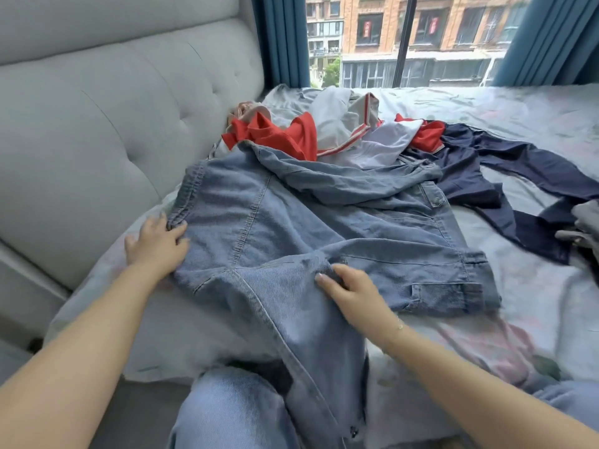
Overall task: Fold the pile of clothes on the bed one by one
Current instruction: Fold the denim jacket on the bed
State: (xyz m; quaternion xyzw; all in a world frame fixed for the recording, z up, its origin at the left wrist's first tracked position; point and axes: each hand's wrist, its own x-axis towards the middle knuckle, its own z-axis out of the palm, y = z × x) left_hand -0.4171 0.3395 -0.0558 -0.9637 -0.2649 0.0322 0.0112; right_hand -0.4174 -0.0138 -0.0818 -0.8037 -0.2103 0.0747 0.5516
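A blue denim jacket (291, 222) lies spread across the bed, one sleeve hanging over the near edge by my knee. My left hand (155, 244) grips the jacket's left hem edge, fingers curled into the fabric. My right hand (350, 293) lies on the jacket's middle fold, its fingertips curled into the denim. Behind the jacket sits the pile of clothes: a red and white garment (291, 134), a pale grey piece (337, 115) and dark navy trousers (505, 176) trailing to the right.
The grey tufted headboard (107, 124) runs along the left. A pale floral bedsheet (534, 306) covers the bed. Grey clothing (583, 225) lies at the right edge. Behind are blue curtains (282, 37) and a window.
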